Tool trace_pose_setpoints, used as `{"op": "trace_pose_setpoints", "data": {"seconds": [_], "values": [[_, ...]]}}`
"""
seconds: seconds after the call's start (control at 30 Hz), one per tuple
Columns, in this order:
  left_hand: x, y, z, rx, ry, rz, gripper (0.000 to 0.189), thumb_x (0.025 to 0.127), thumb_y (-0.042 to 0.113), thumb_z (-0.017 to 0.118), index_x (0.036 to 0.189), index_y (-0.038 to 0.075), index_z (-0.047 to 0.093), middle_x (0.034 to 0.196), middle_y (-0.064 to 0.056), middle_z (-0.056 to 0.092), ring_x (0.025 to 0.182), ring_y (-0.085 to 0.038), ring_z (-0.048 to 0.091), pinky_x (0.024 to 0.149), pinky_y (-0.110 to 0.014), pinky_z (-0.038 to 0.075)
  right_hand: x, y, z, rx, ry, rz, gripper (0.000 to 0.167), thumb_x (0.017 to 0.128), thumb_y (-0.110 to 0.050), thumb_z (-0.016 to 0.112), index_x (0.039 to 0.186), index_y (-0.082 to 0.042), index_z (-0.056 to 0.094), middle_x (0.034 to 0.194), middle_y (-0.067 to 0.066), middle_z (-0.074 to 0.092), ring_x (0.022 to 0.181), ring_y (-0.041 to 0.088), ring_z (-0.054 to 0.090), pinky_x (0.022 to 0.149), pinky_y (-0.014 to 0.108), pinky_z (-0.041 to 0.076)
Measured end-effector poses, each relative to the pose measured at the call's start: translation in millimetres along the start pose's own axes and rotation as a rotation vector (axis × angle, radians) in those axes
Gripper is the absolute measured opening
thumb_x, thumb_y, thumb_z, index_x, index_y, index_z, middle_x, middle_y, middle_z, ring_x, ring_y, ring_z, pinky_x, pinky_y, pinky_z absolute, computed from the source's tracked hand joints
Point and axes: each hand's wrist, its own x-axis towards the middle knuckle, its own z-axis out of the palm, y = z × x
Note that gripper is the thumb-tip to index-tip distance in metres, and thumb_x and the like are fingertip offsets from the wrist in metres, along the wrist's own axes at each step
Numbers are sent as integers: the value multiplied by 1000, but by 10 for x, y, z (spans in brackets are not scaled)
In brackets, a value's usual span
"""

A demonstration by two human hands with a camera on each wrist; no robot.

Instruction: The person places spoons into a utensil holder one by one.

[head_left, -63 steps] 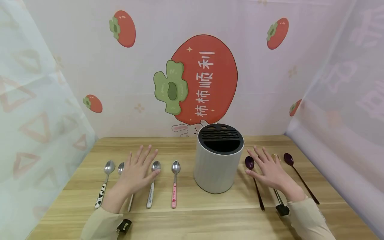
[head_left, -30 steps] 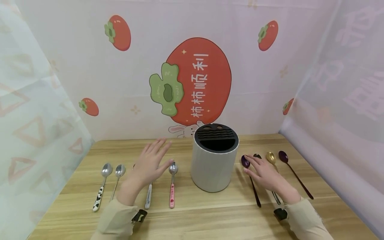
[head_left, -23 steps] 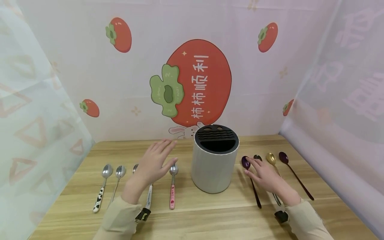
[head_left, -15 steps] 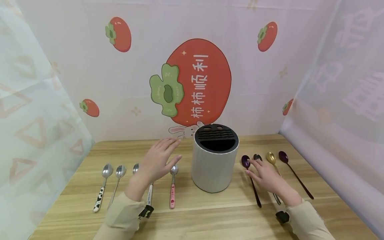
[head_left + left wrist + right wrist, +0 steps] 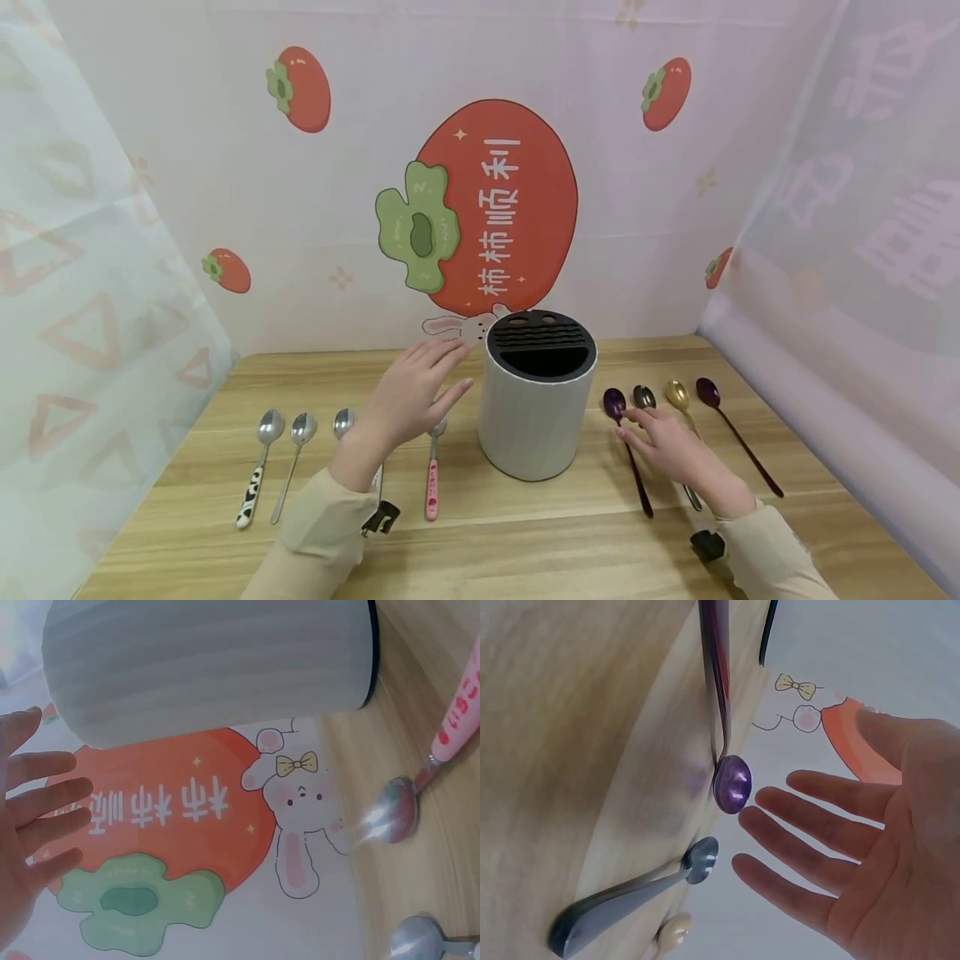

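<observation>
In the head view my left hand hovers over the table just left of a white cylindrical utensil holder with a black slotted top. Its fingers are extended and it holds nothing; the left wrist view shows the same spread fingers. Below it lie a pink-handled spoon and a spoon with a pale handle. My right hand is right of the holder, empty, fingers loosely extended. Its fingertips overlap the neck of a purple spoon in the head view. A dark grey spoon lies partly hidden under it.
At far left lie a cow-print-handled spoon and a plain silver spoon. On the right are a gold spoon and a dark maroon spoon. A printed cloth backdrop rises behind the wooden table.
My left hand has moved rightward from above the left spoons to beside the holder. My right hand has shifted slightly lower, uncovering the gold spoon's bowl. The spoons and holder stay put.
</observation>
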Motion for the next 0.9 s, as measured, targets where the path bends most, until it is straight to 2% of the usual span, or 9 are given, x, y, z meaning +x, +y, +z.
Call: {"op": "trace_pose_setpoints", "data": {"seconds": [0.33,0.6,0.9], "values": [[167,24,-12,-9,56,74,45,90,33,61,128,9,59,127,-7,61,122,-24,54,103,-41,41,-23,-19,11,16,-26,36,38,94,-25,58,116,6,61,111,27,63,96,39,64,81,50,51],[297,50,-50,-36,44,91,41,92,34,59,124,8,62,128,-6,61,122,-23,54,107,-37,37,-19,-27,6,24,-25,40,35,94,-23,58,113,7,62,107,26,65,92,37,65,79,49,51],[407,55,-66,-62,10,90,40,93,37,58,122,9,64,133,-4,58,119,-24,56,104,-40,40,20,2,24,31,-41,57,33,95,-23,57,111,5,63,106,24,67,90,36,66,78,49,52]]}}
